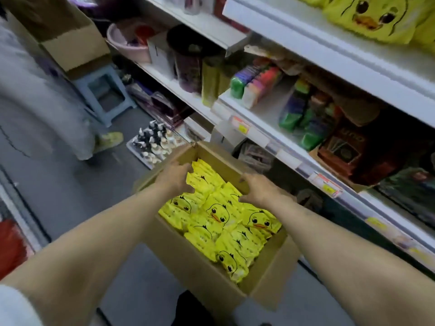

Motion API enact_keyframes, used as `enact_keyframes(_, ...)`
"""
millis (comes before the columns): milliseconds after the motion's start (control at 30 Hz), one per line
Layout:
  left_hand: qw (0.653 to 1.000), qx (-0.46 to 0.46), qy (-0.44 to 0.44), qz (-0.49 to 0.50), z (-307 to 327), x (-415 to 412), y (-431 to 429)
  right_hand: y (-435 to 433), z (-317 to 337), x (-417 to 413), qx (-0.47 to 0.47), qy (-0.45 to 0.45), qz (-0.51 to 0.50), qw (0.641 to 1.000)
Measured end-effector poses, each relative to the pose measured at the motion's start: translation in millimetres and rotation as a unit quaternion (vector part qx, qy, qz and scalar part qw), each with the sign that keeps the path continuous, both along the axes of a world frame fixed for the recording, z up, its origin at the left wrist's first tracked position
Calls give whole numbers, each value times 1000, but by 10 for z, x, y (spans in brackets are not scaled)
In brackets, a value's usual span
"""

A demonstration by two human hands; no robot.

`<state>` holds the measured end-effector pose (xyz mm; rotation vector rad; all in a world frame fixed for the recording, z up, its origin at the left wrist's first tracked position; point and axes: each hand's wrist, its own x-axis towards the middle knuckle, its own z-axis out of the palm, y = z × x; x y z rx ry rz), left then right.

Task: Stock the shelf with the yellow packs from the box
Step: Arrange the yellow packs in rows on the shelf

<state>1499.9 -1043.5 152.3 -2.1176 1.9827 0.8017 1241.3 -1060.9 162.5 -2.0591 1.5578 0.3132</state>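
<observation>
Now left hand (175, 178) and right hand (256, 189) clasp packs (216, 209) in the box (202, 276); slippery packs may drop.

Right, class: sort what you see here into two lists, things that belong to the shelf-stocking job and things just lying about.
Job in hand: yellow packs; cardboard box; left hand and right hand, both gripping packs; top shelf, with matching packs on it.

Lying about: plastic stool; pink basin; small bottles on the floor; card-game box.
</observation>
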Motion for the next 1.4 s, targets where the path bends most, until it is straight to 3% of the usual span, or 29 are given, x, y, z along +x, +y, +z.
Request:
enact_keyframes(267,993,119,20,1,-1085,284,14,49,-1122,281,129,20,-76,989)
enact_keyframes(500,995,66,-40,-55,-1536,346,-31,-17,-1659,284,138,41,-116,983)
enact_keyframes(667,998,48,-32,-32,-1702,345,16,31,-1904,310,152,63,-146,976)
enact_keyframes(900,990,34,-108,-87,-1825,326,20,67,-2092,413,151,94,-150,973)
enact_keyframes(1067,965,87,-198,-149,-1825,286,15,159,-2080,372,163,28,-194,967)
enact_keyframes(1233,959,66,-223,-161,-1646,161,-31,376,-1915,185,162,-79,-251,951)
enact_keyframes(1333,971,83,-194,-114,-1466,-2,19,485,-1710,-8,146,-109,-288,940)
enact_keyframes(1400,991,99,-91,-27,-1326,-117,94,552,-1572,-170,133,-120,-309,934)
